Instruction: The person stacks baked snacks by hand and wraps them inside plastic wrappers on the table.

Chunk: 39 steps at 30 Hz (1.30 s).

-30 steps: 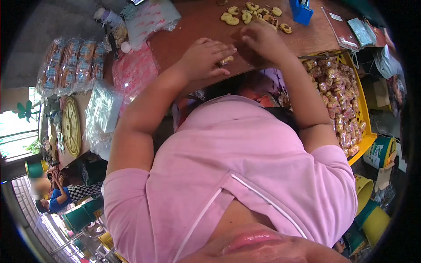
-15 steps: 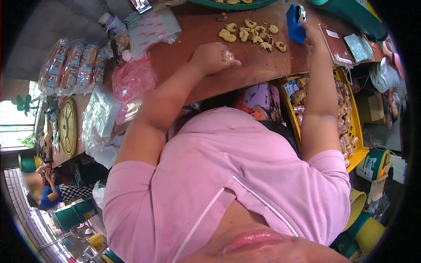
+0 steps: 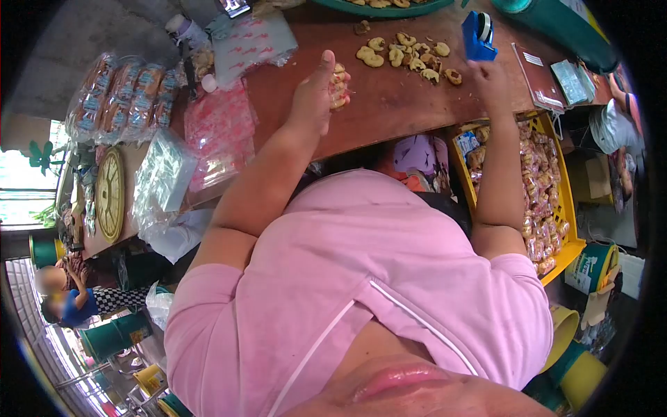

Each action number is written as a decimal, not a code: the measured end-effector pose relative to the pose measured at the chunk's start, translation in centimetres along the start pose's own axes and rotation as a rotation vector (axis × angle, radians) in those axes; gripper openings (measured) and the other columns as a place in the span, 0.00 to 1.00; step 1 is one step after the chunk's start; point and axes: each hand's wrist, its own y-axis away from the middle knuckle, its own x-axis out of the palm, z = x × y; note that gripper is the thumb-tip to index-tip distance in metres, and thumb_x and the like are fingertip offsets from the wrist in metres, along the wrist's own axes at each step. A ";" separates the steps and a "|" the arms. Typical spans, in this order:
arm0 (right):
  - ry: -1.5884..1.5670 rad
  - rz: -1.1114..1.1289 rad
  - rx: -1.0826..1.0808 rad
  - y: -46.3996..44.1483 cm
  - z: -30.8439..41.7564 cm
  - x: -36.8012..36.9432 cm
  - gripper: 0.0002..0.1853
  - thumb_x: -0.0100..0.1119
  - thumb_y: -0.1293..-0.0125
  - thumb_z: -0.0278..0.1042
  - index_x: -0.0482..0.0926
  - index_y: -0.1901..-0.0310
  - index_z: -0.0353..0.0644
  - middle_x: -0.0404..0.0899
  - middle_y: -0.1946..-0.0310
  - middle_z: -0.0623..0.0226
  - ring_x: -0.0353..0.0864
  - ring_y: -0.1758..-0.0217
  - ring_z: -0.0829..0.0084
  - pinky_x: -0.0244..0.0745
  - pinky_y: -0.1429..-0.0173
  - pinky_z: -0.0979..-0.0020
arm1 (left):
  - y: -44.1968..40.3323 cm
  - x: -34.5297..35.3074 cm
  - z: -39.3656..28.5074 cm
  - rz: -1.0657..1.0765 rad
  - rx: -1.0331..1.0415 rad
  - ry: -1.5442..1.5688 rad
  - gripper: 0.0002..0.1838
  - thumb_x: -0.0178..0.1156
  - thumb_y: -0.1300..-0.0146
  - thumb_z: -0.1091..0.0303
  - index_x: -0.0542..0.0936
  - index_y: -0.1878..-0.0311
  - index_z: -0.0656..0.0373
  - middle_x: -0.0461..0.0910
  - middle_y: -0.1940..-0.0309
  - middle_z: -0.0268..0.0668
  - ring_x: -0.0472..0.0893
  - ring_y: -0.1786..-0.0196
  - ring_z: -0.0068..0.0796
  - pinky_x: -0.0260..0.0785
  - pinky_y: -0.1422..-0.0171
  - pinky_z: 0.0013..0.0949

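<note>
My left hand is held thumb up over the brown table, its fingers wrapped round a small packet of cookies in clear film. At the right my right hand is just in front of the blue tape dispenser, fingertips drawn together near its front end; anything pinched there is too small to make out. Between the hands and farther back lies a loose pile of curled yellow-brown cookies.
Right of my body stands a yellow crate of wrapped packets. A green tray is at the back. Plastic sheets, a pink plastic pile and bagged baked goods lie left. Another person is at far left.
My right hand moved from beside my left to the dispenser, then drew back slightly towards me. My left hand shifted left and turned thumb up, still round the packet.
</note>
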 end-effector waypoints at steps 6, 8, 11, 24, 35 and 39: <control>-0.487 0.390 -0.455 6.7 23.3 -4.6 0.10 0.71 0.34 0.34 0.85 0.61 0.35 0.76 0.65 0.64 0.78 0.60 0.67 0.75 0.56 0.66 | 3.1 2.5 -1.3 -0.083 0.022 -0.039 0.33 0.66 0.35 0.32 0.80 0.54 0.59 0.81 0.63 0.35 0.79 0.68 0.24 0.75 0.62 0.30; -0.489 0.450 -0.563 7.7 25.9 -4.6 0.10 0.73 0.35 0.34 0.84 0.62 0.35 0.73 0.66 0.65 0.77 0.61 0.68 0.74 0.57 0.66 | 4.0 2.4 -1.3 -0.022 0.023 -0.004 0.33 0.64 0.33 0.32 0.80 0.54 0.58 0.80 0.64 0.33 0.77 0.69 0.22 0.72 0.64 0.28; -0.372 0.415 -0.469 7.3 25.8 -2.1 0.13 0.75 0.37 0.35 0.82 0.65 0.35 0.72 0.67 0.66 0.74 0.64 0.69 0.71 0.60 0.68 | 5.6 1.9 -1.6 0.061 0.062 0.004 0.32 0.60 0.31 0.31 0.80 0.54 0.57 0.78 0.66 0.29 0.75 0.70 0.19 0.67 0.68 0.25; -0.604 0.529 -0.150 9.5 21.4 1.6 0.16 0.71 0.33 0.30 0.68 0.67 0.42 0.68 0.65 0.77 0.67 0.61 0.81 0.65 0.57 0.74 | 7.5 1.1 0.3 0.458 -0.031 0.297 0.36 0.51 0.31 0.25 0.79 0.55 0.55 0.79 0.66 0.29 0.79 0.66 0.21 0.73 0.64 0.25; -0.481 0.251 -0.266 13.9 23.0 -1.8 0.20 0.78 0.41 0.39 0.71 0.65 0.40 0.74 0.68 0.59 0.74 0.65 0.57 0.73 0.59 0.60 | 6.2 2.0 3.4 0.477 0.023 0.089 0.33 0.49 0.24 0.33 0.76 0.44 0.58 0.77 0.53 0.37 0.76 0.56 0.21 0.72 0.50 0.26; -0.300 0.148 -0.141 13.8 18.6 -5.2 0.19 0.78 0.41 0.40 0.75 0.65 0.39 0.77 0.70 0.60 0.77 0.66 0.62 0.74 0.60 0.60 | 4.6 2.6 4.0 0.416 0.105 -0.184 0.26 0.52 0.21 0.43 0.77 0.42 0.59 0.67 0.39 0.40 0.71 0.44 0.24 0.68 0.38 0.31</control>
